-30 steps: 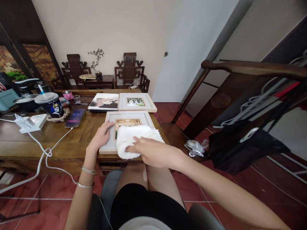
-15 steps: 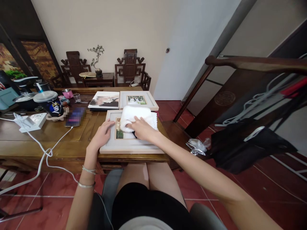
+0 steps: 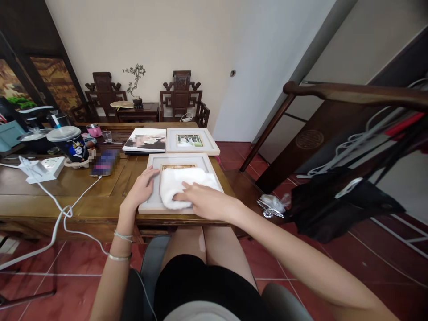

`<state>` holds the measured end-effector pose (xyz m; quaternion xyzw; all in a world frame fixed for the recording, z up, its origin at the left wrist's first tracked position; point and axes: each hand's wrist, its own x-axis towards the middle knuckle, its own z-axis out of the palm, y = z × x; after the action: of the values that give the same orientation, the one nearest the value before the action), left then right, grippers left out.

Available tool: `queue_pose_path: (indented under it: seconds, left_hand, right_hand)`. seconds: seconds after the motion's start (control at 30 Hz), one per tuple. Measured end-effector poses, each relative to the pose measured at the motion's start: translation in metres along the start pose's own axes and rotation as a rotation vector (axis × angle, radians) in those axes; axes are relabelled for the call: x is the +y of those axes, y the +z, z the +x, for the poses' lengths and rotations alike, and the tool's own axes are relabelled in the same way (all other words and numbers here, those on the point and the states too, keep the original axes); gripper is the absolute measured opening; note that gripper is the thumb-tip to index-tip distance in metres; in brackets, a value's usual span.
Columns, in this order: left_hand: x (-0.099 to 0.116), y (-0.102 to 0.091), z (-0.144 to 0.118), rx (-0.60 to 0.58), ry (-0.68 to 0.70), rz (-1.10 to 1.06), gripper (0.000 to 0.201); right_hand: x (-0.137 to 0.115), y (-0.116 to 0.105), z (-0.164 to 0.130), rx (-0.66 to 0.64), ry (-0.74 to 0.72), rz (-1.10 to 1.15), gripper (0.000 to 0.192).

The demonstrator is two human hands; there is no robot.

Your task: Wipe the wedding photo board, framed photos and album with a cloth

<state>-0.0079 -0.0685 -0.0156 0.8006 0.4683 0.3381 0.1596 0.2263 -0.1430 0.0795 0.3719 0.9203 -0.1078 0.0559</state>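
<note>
A light wooden picture frame lies flat at the table's near edge, with a picture in its white mount. Over most of that picture is a folded white cloth. My right hand grips the cloth and presses it on the front part of the frame, the thumb tucked into its fold. My left hand rests on the frame's left side, fingers stretched along the edge, holding nothing.
Behind lie a second picture frame and a white photo print. To the left on the wooden table are a phone, a lidded cup and a power strip with trailing cables. A wooden chair stands right.
My right hand has drawn the white cloth down the frame toward me, uncovering the picture's top edge. My left hand has stayed on the frame's left side.
</note>
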Motion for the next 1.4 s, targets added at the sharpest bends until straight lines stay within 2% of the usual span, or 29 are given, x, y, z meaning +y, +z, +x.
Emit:
queue_pose_path:
  seconds: [0.17, 0.27, 0.4, 0.6, 0.7, 0.83, 0.97, 1.07, 1.17, 1.27, 1.4]
  left_hand:
    - [0.000, -0.001, 0.001, -0.014, 0.002, -0.006, 0.047]
    - [0.000, -0.001, 0.000, -0.015, -0.001, -0.017, 0.048]
    - [0.000, -0.001, 0.000, -0.010, -0.001, -0.010, 0.047]
    - [-0.002, 0.000, 0.001, 0.000, 0.014, -0.009, 0.047]
    - [-0.002, 0.000, 0.000, -0.004, 0.005, 0.003, 0.047]
    - [0.003, -0.001, 0.001, 0.037, -0.019, -0.012, 0.044]
    - [0.011, -0.003, 0.002, 0.081, -0.026, -0.079, 0.051]
    - [0.015, -0.004, 0.002, 0.099, -0.017, -0.101, 0.055]
    - [0.015, -0.005, 0.001, 0.117, -0.003, -0.099, 0.058]
    - [0.016, -0.005, 0.001, 0.121, 0.002, -0.094, 0.060]
    - [0.017, -0.005, 0.001, 0.107, -0.004, -0.080, 0.055]
  right_hand:
    - [0.047, 0.013, 0.047, 0.150, 0.146, -0.162, 0.065]
    - [0.056, 0.015, 0.065, 0.189, 0.209, -0.204, 0.065]
    - [0.039, 0.016, 0.058, 0.154, 0.144, -0.152, 0.066]
    - [-0.006, -0.007, 0.005, -0.047, -0.062, -0.034, 0.056]
    - [-0.019, -0.014, -0.009, -0.063, -0.085, -0.023, 0.058]
    - [-0.009, 0.002, 0.003, 0.001, -0.055, 0.001, 0.064]
    - [0.022, 0.022, 0.044, 0.143, 0.024, -0.049, 0.070]
    - [0.034, 0.023, 0.078, 0.213, 0.100, -0.093, 0.068]
    - [0.027, 0.017, 0.096, 0.210, 0.114, -0.153, 0.065]
    - [0.009, 0.012, 0.088, 0.176, 0.032, -0.190, 0.059]
    - [-0.009, 0.000, 0.042, 0.024, -0.136, -0.133, 0.051]
